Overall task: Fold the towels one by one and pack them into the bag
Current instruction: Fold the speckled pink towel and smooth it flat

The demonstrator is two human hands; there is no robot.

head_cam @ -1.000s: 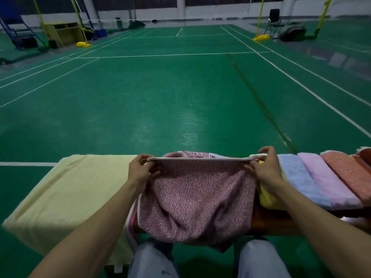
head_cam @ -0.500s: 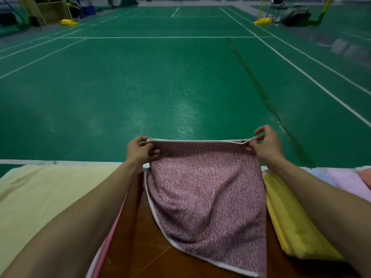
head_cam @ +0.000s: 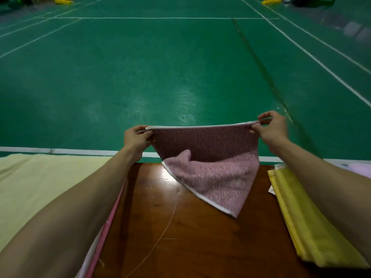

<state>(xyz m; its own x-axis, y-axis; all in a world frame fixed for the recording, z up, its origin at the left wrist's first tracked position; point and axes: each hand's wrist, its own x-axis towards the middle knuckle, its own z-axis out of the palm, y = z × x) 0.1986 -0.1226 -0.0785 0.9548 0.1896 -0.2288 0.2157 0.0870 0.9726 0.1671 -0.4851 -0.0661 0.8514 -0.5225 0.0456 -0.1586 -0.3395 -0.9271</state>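
A pink speckled towel point(head_cam: 210, 167) is stretched by its top edge above a wooden table point(head_cam: 180, 227), its lower corner draped on the wood. The left hand point(head_cam: 136, 138) pinches one top corner, the right hand point(head_cam: 272, 129) the other. A yellow towel point(head_cam: 301, 217) lies just right; pale yellow cloth point(head_cam: 40, 187) lies left.

- Pale yellow cloth point(head_cam: 40, 181): cut off at the left edge, part hidden under the left forearm point(head_cam: 80, 207).
- Yellow towel point(head_cam: 297, 217): far end partly behind the right forearm point(head_cam: 325, 187).
- Lilac towel point(head_cam: 359, 168): only a sliver shows.
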